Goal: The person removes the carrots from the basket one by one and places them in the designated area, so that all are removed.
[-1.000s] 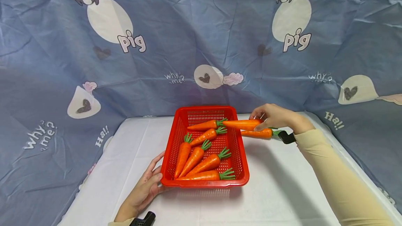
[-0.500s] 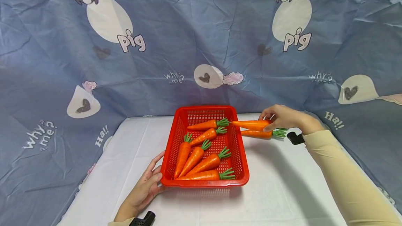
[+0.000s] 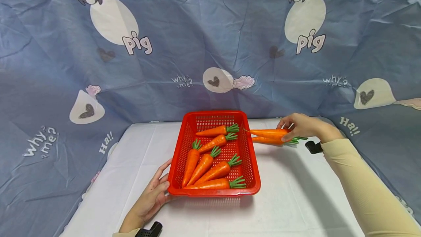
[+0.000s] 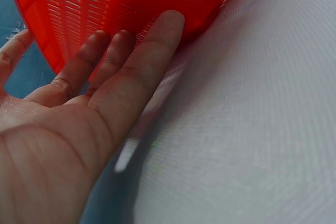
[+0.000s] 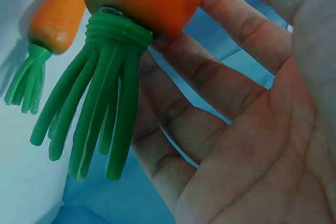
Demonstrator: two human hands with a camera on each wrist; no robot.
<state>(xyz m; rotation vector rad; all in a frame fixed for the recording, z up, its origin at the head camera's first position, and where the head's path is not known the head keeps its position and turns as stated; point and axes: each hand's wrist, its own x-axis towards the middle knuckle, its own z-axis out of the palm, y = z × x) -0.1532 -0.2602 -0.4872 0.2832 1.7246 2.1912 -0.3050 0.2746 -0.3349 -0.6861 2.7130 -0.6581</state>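
Note:
My right hand (image 3: pixel 300 125) pinches an orange carrot (image 3: pixel 266 132) near its thick green-topped end, to the right of the red basket. The held carrot (image 3: pixel 266 132) points its thin tip left toward the basket's right rim. Close below it, a second carrot (image 3: pixel 263 140) lies on the white cloth, partly covered in the head view. In the right wrist view, green plastic-looking stems (image 5: pixel 100 93) hang from the held carrot. My left hand (image 3: pixel 151 196) rests with extended fingers against the left side of the red basket (image 3: pixel 213 192), also seen from the left wrist.
Inside the basket lie several carrots (image 3: pixel 218 171) with green tops. The basket stands on a table with a white cloth (image 3: pixel 279 200). A blue printed curtain (image 3: pixel 164 46) hangs behind and around the table.
My right hand has moved right and slightly down with the carrot, away from above the basket's right rim and closer to the carrot lying there. My left hand and the basket have stayed put.

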